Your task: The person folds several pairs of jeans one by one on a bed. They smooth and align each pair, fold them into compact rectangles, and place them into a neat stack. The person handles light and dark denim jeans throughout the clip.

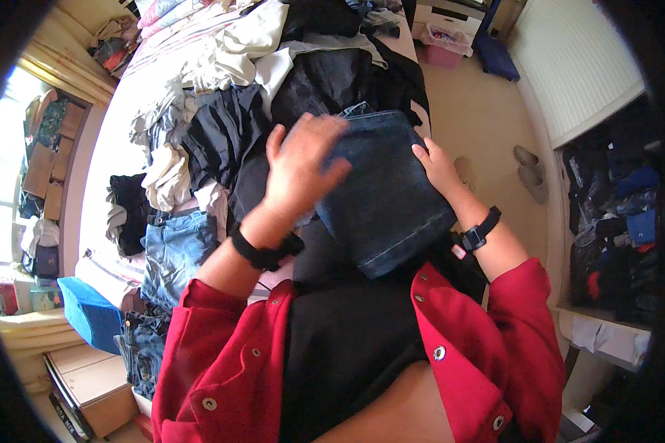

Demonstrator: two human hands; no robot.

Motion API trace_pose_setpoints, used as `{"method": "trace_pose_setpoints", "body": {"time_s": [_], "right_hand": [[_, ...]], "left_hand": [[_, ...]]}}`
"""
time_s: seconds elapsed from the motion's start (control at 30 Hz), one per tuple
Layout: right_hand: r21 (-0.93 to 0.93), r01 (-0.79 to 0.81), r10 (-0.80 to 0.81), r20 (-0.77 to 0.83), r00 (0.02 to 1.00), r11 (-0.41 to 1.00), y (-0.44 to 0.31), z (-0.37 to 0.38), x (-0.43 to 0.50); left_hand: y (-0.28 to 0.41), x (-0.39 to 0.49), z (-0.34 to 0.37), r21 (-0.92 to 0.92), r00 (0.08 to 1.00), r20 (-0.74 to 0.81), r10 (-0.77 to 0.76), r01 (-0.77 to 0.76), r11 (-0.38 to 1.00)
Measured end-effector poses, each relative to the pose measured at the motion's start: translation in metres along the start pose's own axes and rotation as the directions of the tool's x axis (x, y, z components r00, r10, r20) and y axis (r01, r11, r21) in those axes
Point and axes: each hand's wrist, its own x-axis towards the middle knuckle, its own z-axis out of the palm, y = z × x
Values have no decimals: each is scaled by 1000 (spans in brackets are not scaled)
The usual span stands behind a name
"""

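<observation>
A folded pair of dark blue denim jeans (385, 188) lies before me, its stitched hem towards my body. My right hand (435, 163) grips the right edge of the denim, thumb on top. Blurred, my left hand (307, 160) hovers at the left edge of the jeans with its fingers apart; whether it touches the cloth is hard to tell. Black garments (321, 83) lie just beyond the jeans. Left of my left hand is a crumpled black garment (227, 133).
Light blue jeans (177, 243) and cream clothes (166, 171) lie on the bed at left. Folded jeans (144, 343) are stacked near a blue cushioned object (91, 313). Slippers (529, 171) rest on the floor at right, beside an open wardrobe (609, 210) full of clothes. A pink bin (443, 52) stands farther back.
</observation>
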Motion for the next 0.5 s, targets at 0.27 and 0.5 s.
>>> {"method": "trace_pose_setpoints", "body": {"time_s": [0.27,0.5], "right_hand": [[37,-236,230,117,966,971,4,18,9],[462,-661,526,400,750,591,-17,-25,-23]], "left_hand": [[31,-50,21,-64,964,264,36,-19,998],[28,-79,28,-776,521,517,-679,620,-114]]}}
